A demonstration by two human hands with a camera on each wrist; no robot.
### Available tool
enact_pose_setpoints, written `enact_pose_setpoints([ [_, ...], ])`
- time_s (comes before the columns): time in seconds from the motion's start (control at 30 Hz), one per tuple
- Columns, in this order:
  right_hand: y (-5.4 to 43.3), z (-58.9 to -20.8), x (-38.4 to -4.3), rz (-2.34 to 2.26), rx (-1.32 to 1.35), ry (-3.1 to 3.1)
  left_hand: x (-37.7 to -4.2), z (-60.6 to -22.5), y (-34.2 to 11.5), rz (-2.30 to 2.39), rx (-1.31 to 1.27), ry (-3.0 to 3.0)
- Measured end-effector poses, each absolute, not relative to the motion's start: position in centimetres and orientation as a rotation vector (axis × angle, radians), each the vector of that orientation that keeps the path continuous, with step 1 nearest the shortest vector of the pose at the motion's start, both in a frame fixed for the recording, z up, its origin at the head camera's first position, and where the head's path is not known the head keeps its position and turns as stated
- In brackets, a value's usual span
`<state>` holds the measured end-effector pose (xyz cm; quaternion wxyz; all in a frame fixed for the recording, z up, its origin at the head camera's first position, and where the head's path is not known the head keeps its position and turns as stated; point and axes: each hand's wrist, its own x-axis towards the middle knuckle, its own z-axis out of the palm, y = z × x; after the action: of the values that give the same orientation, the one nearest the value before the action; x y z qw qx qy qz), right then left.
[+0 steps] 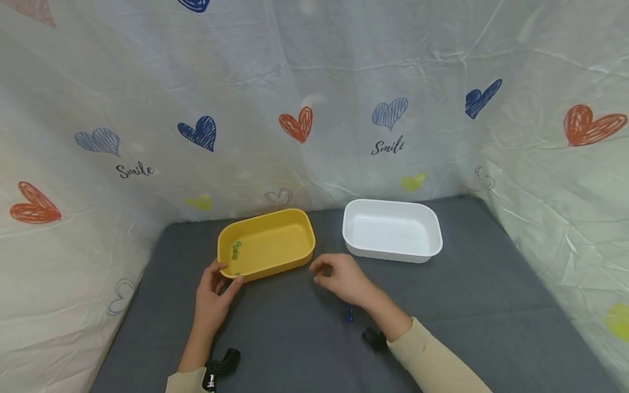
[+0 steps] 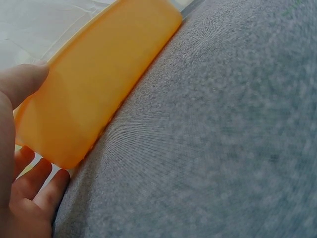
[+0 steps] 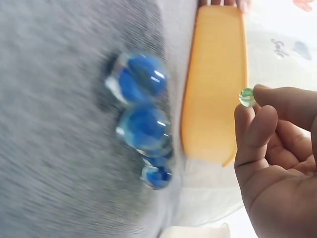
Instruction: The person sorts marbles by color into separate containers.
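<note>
My left hand (image 1: pixel 213 300) grips the near left corner of the yellow tray (image 1: pixel 275 243); the left wrist view has the thumb at the rim and the other fingers around the corner. Several green marbles (image 1: pixel 235 251) lie at the left end inside this tray. To the right of the tray, low over the table, my right hand (image 1: pixel 348 281) pinches a clear green marble (image 3: pixel 246 97) between thumb and fingertips. Several blue marbles (image 3: pixel 143 128) sit in a row on the grey cloth below the right hand, partly hidden by the forearm in the head view.
A white tray (image 1: pixel 393 224) stands at the back right, beyond my right hand, with a gap between it and the yellow one. Grey cloth (image 1: pixel 290 338) covers the table. Behind hangs a pale curtain (image 1: pixel 339 164) printed with hearts. Each wrist carries a small black camera.
</note>
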<state>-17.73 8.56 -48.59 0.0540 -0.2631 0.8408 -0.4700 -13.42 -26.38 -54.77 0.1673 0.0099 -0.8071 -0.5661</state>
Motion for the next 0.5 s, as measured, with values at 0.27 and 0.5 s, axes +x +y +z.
enact_pose_setpoints([
  [0.27, 8.1, -47.1, -18.4, -1.507, -0.755, 2.551, -13.3, -54.7, -26.4, -1.621, 0.007, -2.290],
  [0.5, 7.6, -46.1, -18.7, -1.554, -0.720, 2.566, -13.4, -54.6, -26.4, -1.615, 0.007, -2.288],
])
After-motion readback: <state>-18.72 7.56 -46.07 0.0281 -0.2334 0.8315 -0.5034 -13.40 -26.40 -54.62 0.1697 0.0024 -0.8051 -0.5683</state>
